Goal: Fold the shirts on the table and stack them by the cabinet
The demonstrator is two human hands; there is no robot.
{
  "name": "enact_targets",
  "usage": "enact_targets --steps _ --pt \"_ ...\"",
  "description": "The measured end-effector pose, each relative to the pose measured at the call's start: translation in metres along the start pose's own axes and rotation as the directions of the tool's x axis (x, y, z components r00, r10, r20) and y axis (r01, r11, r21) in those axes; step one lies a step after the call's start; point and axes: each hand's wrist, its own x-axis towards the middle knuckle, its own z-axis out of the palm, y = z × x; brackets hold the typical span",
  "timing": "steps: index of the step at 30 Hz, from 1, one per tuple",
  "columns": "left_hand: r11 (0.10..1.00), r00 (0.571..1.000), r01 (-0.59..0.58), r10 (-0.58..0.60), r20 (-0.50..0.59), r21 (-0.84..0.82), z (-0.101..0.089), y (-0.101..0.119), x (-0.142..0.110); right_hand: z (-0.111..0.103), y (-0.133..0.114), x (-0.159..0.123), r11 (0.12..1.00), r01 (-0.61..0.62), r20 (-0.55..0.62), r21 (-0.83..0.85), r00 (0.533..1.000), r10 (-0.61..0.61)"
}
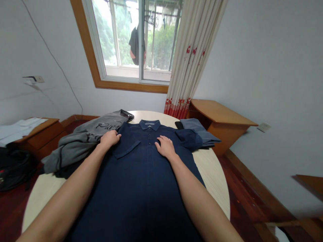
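Note:
A navy polo shirt [151, 181] lies spread front up on a round pale table [214, 178], its collar at the far end. The sleeve on the left is folded inward across the chest; the one on the right sticks out to the side. At the shirt's left edge, below the shoulder, my left hand [109, 139] is closed, thumb and fingers pinching the cloth. My right hand [165, 147] rests open on the chest, just right of the buttons, fingers spread.
A grey garment with lettering [83, 134] lies heaped at the table's left. Folded dark blue-grey clothing [199, 129] and a black object [179, 125] sit at the far right. Beyond stand a wooden desk [222, 112], a curtain [191, 57] and a window. A black bag [16, 164] is at left.

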Motion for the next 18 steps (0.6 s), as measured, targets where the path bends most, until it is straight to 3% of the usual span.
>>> enact_targets --steps 2,6,8,10,12,14,18 --pt "1.000 0.999 0.008 -0.008 -0.039 -0.002 0.004 -0.003 0.006 0.000 0.000 0.000 1.000 0.001 -0.005 0.001 1.000 -0.001" --pt "0.999 1.000 0.025 -0.024 -0.012 0.038 0.001 -0.004 0.013 0.000 0.001 0.001 1.000 0.001 -0.011 0.007 1.000 -0.001" --pt "0.996 0.997 0.026 -0.020 -0.077 0.082 -0.003 0.003 0.015 0.001 0.001 0.001 1.000 -0.001 -0.011 0.009 1.000 0.001" --pt "0.989 0.978 -0.061 0.086 -0.191 0.136 -0.003 0.015 0.015 0.001 0.001 0.001 1.000 0.001 -0.011 0.013 1.000 -0.001" --pt "0.953 0.934 -0.224 0.270 -0.233 0.204 0.003 0.028 0.018 0.001 0.001 0.001 1.000 0.004 -0.011 0.019 1.000 -0.003" --pt "0.907 0.904 -0.337 0.387 -0.182 0.254 0.013 0.035 0.024 0.001 0.001 0.001 1.000 0.004 -0.014 0.024 1.000 -0.004" --pt "0.930 0.953 -0.272 0.297 -0.067 0.248 0.033 0.029 0.042 0.002 0.002 0.000 0.999 0.010 -0.018 0.030 1.000 -0.010"
